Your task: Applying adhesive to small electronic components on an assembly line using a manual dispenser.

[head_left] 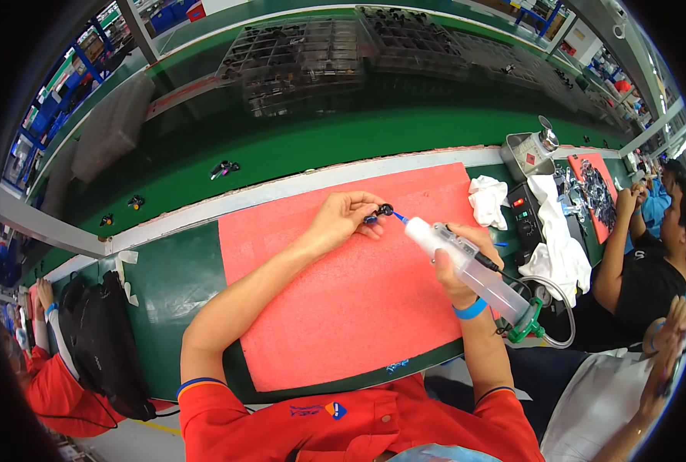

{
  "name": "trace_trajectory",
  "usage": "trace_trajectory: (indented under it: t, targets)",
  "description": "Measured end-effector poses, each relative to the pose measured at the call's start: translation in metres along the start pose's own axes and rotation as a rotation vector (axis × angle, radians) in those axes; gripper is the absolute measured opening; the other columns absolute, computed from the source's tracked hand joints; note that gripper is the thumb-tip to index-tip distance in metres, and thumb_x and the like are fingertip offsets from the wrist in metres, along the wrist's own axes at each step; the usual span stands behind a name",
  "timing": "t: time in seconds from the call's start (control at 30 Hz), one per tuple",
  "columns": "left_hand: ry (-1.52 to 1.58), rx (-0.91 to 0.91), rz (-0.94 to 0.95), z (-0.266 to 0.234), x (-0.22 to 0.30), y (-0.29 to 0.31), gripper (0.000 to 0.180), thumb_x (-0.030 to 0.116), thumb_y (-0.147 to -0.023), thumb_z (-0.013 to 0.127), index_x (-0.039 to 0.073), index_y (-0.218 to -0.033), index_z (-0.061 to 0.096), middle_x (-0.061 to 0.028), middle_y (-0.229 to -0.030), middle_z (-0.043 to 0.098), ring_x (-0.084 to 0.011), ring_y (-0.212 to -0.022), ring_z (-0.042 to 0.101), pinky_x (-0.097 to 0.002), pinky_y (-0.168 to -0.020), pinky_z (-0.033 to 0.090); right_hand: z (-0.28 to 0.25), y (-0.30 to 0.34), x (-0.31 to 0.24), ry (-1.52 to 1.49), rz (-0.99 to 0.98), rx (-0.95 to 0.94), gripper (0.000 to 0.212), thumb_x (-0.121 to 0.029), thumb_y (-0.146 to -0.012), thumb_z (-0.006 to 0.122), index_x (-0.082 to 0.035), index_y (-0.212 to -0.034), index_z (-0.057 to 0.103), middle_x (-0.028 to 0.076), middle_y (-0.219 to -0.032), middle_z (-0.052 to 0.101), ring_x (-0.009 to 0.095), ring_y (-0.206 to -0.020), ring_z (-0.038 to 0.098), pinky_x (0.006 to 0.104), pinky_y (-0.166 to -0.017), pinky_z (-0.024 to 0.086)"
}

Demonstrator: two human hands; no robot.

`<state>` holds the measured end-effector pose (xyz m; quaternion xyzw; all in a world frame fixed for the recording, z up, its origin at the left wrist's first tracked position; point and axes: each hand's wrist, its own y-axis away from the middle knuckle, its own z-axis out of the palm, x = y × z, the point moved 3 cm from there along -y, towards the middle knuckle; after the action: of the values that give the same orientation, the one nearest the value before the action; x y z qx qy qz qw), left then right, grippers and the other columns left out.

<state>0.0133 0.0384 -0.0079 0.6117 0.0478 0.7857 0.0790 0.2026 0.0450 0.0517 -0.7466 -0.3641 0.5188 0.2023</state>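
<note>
A small black part with a round end (385,209) is pinched in the fingertips of my left hand (341,222), above the pink foam mat (320,308). My right hand (460,262) is wrapped round a glue-dispensing syringe (488,281) with a clear barrel, a white front section and a green cap. Its blue needle tip (399,217) points left and meets or nearly meets the black part; I cannot tell which. A black cable and a clear hose run from the syringe toward the right. What exactly the black part is cannot be made out.
On the right stand a black control box (524,219), white cloths (488,202) and a metal tin with a dispenser bottle (529,154). Beyond the white ledge, small parts (224,169) lie on the green conveyor (297,146). A black bag (100,346) is at left. Co-workers sit on both sides.
</note>
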Motion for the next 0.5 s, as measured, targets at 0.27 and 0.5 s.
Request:
trace_trajectory:
  t: [0.27, 0.5]
  targets:
    - [-0.043, 0.017, 0.038, 0.0004, -0.0025, 0.0006, 0.019, 0.008, -0.085, 0.041, -0.005, -0.094, 0.051, -0.0097, -0.076, 0.057, -0.0125, -0.063, 0.057, -0.0238, -0.058, 0.051, 0.0075, -0.0017, -0.0041, 0.110, -0.017, -0.060, 0.032, -0.010, -0.062, 0.065, 0.001, -0.090, 0.053, 0.011, -0.080, 0.059, 0.017, -0.070, 0.059, 0.0255, -0.063, 0.048]
    - [-0.066, 0.008, 0.049, 0.0018, -0.0018, 0.0015, 0.018, 0.008, -0.085, 0.041, -0.005, -0.093, 0.052, -0.0084, -0.075, 0.056, -0.0113, -0.063, 0.057, -0.0231, -0.058, 0.050, 0.0104, -0.0019, -0.0035, 0.073, -0.036, -0.052, 0.032, -0.008, -0.062, 0.065, 0.000, -0.090, 0.053, 0.011, -0.082, 0.060, 0.017, -0.069, 0.060, 0.0248, -0.062, 0.048]
